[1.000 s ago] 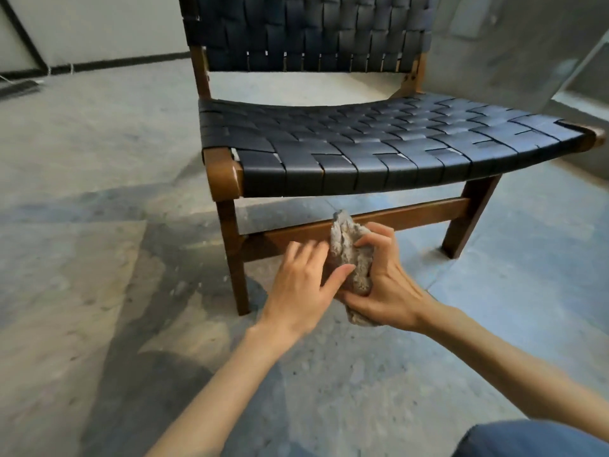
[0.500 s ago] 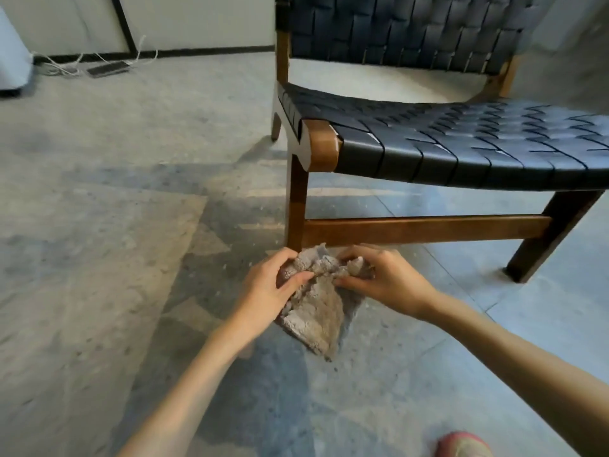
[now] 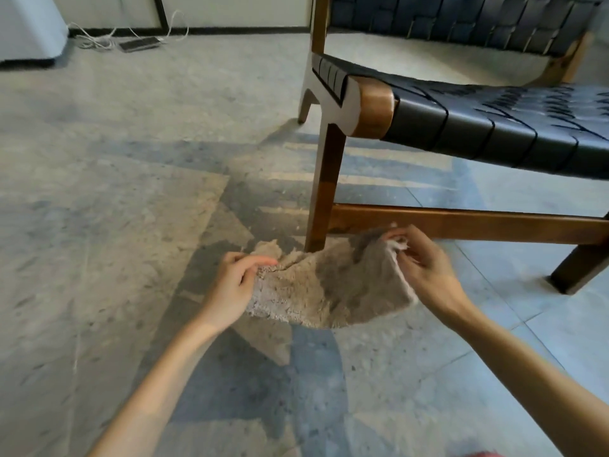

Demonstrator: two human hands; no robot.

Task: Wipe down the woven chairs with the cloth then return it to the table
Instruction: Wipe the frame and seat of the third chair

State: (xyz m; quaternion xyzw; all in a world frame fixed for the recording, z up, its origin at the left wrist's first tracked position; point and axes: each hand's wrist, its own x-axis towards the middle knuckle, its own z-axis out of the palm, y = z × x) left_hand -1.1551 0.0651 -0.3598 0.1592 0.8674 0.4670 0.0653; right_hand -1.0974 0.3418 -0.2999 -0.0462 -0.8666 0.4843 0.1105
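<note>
The left hand (image 3: 235, 285) and right hand (image 3: 423, 267) each pinched an edge of the cloth (image 3: 324, 288), apparently spreading it to refold, with the woven chair (image 3: 461, 127) seemingly next to wipe.

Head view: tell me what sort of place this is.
Probably an indoor room in a home or studio: a speckled grey stone-tile floor, a brown wooden chair with black woven straps, and white cables lying by the dark skirting of a pale wall.

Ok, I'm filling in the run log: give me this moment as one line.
cloth: held spread | left hand: pinches left edge | right hand: pinches right edge | chair: behind cloth
</note>
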